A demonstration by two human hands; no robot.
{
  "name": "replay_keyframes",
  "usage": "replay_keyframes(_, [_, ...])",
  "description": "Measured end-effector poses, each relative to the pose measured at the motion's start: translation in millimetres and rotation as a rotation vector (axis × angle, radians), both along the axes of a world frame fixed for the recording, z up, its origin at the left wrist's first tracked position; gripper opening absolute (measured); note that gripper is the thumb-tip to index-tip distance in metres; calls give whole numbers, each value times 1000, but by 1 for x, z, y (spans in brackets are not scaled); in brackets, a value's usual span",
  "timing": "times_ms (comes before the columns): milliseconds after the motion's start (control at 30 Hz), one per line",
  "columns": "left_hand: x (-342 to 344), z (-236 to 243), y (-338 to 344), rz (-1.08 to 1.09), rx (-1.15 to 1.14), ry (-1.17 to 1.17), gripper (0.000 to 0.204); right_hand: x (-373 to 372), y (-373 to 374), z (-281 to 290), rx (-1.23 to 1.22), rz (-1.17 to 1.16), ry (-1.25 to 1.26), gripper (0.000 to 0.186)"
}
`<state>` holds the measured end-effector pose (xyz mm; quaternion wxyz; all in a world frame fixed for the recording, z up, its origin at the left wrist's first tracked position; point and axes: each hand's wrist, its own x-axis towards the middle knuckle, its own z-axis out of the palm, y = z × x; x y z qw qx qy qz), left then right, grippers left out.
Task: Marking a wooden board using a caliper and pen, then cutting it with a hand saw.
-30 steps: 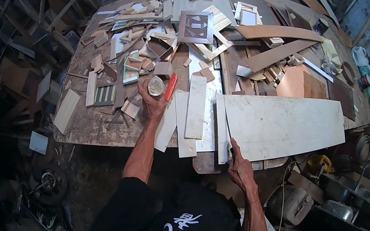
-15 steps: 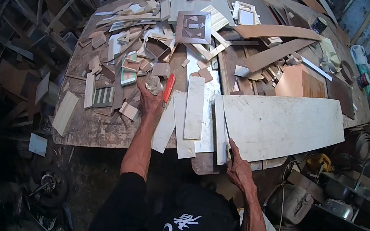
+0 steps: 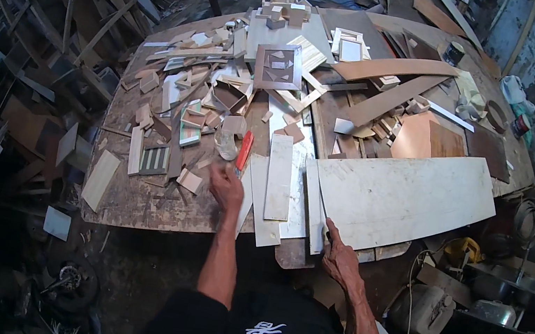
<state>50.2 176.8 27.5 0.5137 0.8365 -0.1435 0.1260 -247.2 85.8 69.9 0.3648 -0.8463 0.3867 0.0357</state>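
Observation:
My right hand (image 3: 341, 259) is closed around the dark handle of a slim, long-bladed tool (image 3: 323, 196); I cannot make out its exact kind. Its blade lies along the left edge of a large white board (image 3: 412, 191), beside a narrow white strip (image 3: 310, 202). Near the table's front, my left hand (image 3: 227, 188) has bent fingers, partly blurred, so its grip is unclear. Just beyond it stand a clear round container (image 3: 226, 145) and a red-handled cutter (image 3: 244, 152). Pale flat strips (image 3: 281, 176) lie between my hands.
Wood offcuts and small blocks (image 3: 194, 116) crowd the left of the worktable (image 3: 133, 210). A framed panel (image 3: 278, 67) and curved brown boards (image 3: 397, 68) lie farther back. At the right below the table are a plastic canister (image 3: 424, 306) and a sink (image 3: 500, 277).
My left hand has drawn back toward me and away from the clear container, which stays on the table. My right hand keeps its grip at the board edge. The whole view has shifted slightly.

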Motion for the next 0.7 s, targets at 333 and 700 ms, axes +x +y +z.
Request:
replay_keyframes(333, [-130,-30,-63,-381,314,142,36,8,6,-18,-3,41,-20,72])
replay_keyframes(700, [-152,-42,-84,-363,332,409,43,0,5,-12,-44,53,-33,78])
